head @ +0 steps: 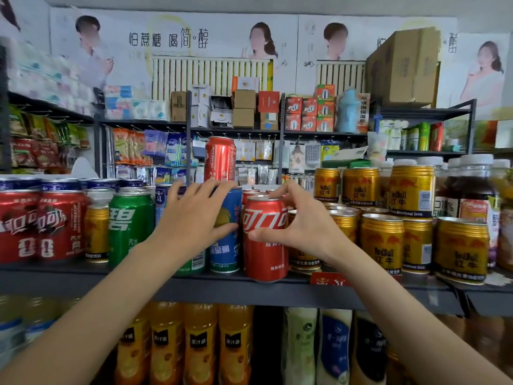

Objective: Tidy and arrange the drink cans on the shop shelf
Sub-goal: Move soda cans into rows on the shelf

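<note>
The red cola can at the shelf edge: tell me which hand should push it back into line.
Right, probably. The right hand already grips the red cola can, thumb on its front and fingers at its top. The left hand is holding the blue can beside it.

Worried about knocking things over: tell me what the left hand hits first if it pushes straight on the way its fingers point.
The left hand already grips the blue can. Its fingers point up and right toward the raised red can behind, probably met first, though depth is unclear.

two hands [191, 215]; one green can [130, 226]
</note>
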Tool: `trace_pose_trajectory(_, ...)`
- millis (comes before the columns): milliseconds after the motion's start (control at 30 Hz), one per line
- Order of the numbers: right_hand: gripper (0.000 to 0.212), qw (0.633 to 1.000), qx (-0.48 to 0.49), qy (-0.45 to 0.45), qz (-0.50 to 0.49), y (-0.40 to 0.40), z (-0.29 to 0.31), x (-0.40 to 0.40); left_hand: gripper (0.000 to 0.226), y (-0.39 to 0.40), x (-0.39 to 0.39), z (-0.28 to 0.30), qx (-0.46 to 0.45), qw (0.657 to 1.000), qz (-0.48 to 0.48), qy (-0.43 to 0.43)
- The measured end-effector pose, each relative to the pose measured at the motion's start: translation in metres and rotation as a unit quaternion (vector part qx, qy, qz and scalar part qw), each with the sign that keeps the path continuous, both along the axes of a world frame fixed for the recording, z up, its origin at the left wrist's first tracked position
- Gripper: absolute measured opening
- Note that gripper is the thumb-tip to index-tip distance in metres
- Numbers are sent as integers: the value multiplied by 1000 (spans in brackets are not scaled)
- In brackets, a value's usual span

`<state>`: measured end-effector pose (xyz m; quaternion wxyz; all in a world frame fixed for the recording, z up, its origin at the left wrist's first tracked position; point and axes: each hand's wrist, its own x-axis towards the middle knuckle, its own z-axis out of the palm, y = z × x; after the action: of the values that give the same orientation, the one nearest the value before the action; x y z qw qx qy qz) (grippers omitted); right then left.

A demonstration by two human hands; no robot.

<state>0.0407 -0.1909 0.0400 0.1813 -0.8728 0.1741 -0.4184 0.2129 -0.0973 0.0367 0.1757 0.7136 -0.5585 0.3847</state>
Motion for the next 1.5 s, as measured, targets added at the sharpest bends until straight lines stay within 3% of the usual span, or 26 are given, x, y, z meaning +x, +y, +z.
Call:
trace_pose_trajectory(267,61,999,-20,22,-15,5,-5,20,80,15,16,8,42,997,-44,54)
trace_pose_trajectory(400,61,999,-22,24,-8,4,-6,21,83,17,22,10,51,996,-54,38)
trace_pose_trajectory(633,57,998,-52,13,-15,6,-20,25,88,24,32,4,3,997,-75,31)
trace_pose_trajectory(833,75,980,-134,-60,-137,16,-45,40,81,17,31,-2,-35,998,-49,-25)
trace_pose_trajectory(1300,71,893,-207,-128,-380,24,-54,66,75,9,35,-6,-84,991,-62,-85)
trace_pose_trajectory(1433,68,898,-185,-131,-377,24,-55,65,75,8,36,-6,-88,990,-69,-81)
trace_pose_trajectory(1500,67,928,-163,-141,-302,21,-55,60,75,8,36,-6,-87,990,-77,-77)
